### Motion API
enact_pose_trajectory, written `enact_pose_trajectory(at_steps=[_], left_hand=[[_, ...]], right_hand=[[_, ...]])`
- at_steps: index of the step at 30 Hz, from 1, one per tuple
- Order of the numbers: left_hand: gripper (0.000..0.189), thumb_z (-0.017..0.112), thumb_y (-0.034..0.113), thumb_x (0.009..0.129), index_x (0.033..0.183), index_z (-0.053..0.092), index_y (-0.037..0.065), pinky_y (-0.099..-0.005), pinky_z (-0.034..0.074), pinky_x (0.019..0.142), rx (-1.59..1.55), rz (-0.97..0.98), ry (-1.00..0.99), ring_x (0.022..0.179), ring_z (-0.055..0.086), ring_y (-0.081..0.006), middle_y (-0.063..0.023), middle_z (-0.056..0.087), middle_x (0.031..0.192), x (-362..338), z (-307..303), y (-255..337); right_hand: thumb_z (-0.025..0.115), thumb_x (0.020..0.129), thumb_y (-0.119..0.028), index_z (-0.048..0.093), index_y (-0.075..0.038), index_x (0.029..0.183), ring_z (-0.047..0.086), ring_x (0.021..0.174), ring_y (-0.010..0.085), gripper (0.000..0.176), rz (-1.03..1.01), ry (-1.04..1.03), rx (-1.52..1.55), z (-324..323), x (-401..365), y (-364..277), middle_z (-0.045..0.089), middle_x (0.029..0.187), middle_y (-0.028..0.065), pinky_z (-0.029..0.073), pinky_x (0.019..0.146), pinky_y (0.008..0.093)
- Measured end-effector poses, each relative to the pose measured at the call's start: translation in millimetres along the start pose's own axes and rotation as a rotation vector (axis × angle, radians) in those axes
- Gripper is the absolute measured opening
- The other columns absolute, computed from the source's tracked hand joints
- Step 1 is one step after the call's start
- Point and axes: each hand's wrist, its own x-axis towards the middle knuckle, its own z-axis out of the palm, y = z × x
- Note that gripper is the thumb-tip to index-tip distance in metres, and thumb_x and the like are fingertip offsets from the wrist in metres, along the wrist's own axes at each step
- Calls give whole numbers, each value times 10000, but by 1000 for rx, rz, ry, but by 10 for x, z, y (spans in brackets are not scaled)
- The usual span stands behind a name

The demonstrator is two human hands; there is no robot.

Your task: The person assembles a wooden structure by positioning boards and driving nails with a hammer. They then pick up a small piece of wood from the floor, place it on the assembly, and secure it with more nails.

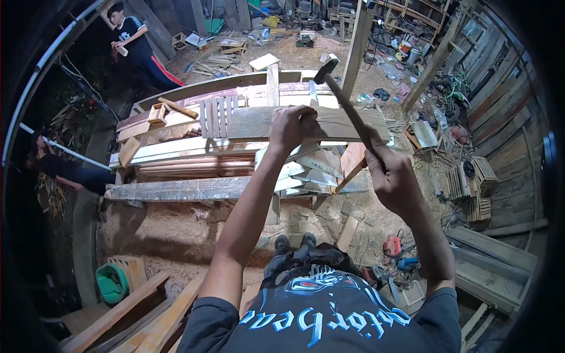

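Observation:
My right hand (391,176) is closed round the wooden handle of a hammer (347,106), raised with its dark head up and to the left. My left hand (288,129) has curled fingers at the upper edge of a wide wooden board (250,122); whether they pinch a small item is hidden. The board lies across a stack of planks, and several narrow slats (216,117) with gaps between them are at its left end. Below it, pale board pieces (315,170) are fanned out on the workbench (182,189).
One person (132,44) stands at the upper left holding a small block; another person (65,167) is at the far left. A wooden post (357,53) rises behind the bench. Power tools (406,263) and a green bucket (112,282) are on the floor.

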Motion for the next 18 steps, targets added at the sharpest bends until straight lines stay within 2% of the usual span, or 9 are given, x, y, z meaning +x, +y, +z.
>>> enact_pose_trajectory(at_steps=[2, 4, 7, 9, 11, 13, 15, 17, 18], left_hand=[[155, 711, 170, 855, 952, 757, 59, -356, 557, 729, 53, -38, -30, 791, 733, -262, -124, 745, 862, -10, -26, 56], [148, 712, 162, 854, 947, 758, 56, -357, 557, 727, 37, -30, -24, 789, 733, -263, -123, 745, 858, -18, -30, 40], [135, 711, 146, 851, 937, 760, 53, -361, 556, 726, 17, -31, -21, 783, 732, -265, -120, 744, 854, -11, -28, 48], [129, 710, 138, 851, 933, 761, 53, -364, 555, 727, 17, -39, -28, 779, 730, -265, -117, 744, 854, -17, -31, 61], [127, 711, 134, 847, 930, 764, 53, -362, 552, 740, 12, -75, -29, 795, 725, -260, -120, 740, 873, -14, -35, 75], [125, 720, 149, 825, 912, 771, 76, -379, 546, 760, -9, -49, -13, 806, 715, -277, -119, 736, 889, 1, -33, 54], [123, 730, 165, 802, 894, 779, 99, -395, 539, 779, -27, -32, 6, 818, 705, -294, -118, 733, 906, -7, -25, 27], [126, 731, 170, 806, 894, 780, 94, -396, 539, 787, -37, -67, -30, 842, 702, -291, -117, 728, 939, 7, -13, 5], [126, 731, 170, 806, 894, 780, 94, -396, 539, 787, -37, -65, -32, 842, 702, -291, -117, 728, 939, 6, -13, 9]], right_hand=[[505, 961, -63, 397, 108, 1417, 674, 665, 318, 498, -2, 23, -18, 4, -20, 30, 646, 803, 265, 504, 610, 395], [499, 964, -54, 397, 88, 1429, 667, 646, 288, 497, 106, -172, -41, -26, -55, 146, 640, 775, 239, 498, 595, 385], [502, 964, -59, 408, 95, 1419, 669, 645, 279, 490, 38, 1, -1, -44, -18, 60, 634, 754, 244, 493, 593, 389], [508, 962, -66, 431, 107, 1396, 661, 647, 295, 474, 101, -7, -2, -42, -26, 24, 629, 760, 256, 492, 603, 392], [505, 962, -55, 441, 99, 1391, 644, 640, 290, 460, 40, -143, -62, -9, -73, 157, 616, 750, 242, 486, 595, 388], [505, 957, -44, 447, 98, 1385, 637, 634, 306, 455, 17, -107, -48, -22, -78, 148, 610, 747, 241, 482, 586, 390], [525, 956, -69, 455, 40, 1421, 625, 651, 229, 483, 111, 25, 16, -10, -70, 67, 634, 752, 198, 492, 628, 340], [529, 959, -77, 456, 45, 1418, 642, 680, 245, 481, 180, -3, -9, 20, -93, 107, 643, 774, 207, 495, 644, 341], [528, 968, -87, 452, 38, 1423, 641, 685, 237, 479, 100, -36, -28, 52, -107, 226, 644, 775, 207, 493, 642, 340]])
